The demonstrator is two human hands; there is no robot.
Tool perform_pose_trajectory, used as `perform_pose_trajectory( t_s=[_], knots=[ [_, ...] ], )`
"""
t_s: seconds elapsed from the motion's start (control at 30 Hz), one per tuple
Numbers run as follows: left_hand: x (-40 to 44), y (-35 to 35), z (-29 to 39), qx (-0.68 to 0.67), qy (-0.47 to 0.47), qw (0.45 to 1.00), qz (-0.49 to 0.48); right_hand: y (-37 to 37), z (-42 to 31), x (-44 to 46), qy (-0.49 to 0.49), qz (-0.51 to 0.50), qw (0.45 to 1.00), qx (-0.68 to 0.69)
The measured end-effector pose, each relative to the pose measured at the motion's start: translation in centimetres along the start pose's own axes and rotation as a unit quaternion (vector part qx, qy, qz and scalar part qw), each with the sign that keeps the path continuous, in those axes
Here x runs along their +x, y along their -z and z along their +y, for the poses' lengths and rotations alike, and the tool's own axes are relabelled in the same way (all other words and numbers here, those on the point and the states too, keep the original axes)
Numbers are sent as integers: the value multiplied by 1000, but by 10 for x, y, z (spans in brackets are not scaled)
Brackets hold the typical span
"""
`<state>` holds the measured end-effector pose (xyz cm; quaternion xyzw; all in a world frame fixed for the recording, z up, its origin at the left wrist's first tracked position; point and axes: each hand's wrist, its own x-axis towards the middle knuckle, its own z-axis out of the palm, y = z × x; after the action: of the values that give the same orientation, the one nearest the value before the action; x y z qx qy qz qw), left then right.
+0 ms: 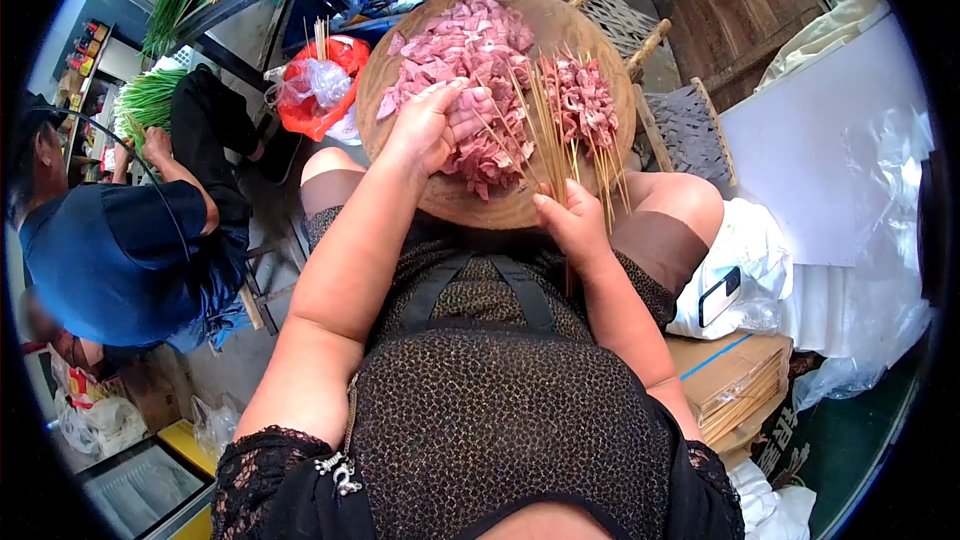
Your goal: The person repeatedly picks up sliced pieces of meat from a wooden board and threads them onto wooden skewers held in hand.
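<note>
Left hand curled at loose meat, grip unclear; right hand clasping sticks. Filled skewers lie toward the board's right edge.

"Left side?"
"Seated co-worker in dark blue, beside green stalks."
"Right side?"
"Phone on white plastic sack; cardboard stack just below it."
"Ahead?"
"Woven-seat stool, near a wooden panel."

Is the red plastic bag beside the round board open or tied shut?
Open: the red plastic bag is spread around clear plastic showing inside.
</note>
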<state>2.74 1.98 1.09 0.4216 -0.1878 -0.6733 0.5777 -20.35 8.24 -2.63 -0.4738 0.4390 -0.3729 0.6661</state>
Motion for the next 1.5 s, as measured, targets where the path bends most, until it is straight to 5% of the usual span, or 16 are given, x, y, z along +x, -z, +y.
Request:
perform_pose_trajectory(
  t_s=[0.77,1.3,1.5],
  knots=[
    [-16,-2,2,-2,94,993,-74,-3,-2,-1,-24,-20,997,76],
    [-26,-23,-56,0,164,979,-124,-6,-2,8,0,21,994,111],
    [-23,-16,-53,142,170,960,-174,-6,-9,5,8,28,990,136]
  ],
)
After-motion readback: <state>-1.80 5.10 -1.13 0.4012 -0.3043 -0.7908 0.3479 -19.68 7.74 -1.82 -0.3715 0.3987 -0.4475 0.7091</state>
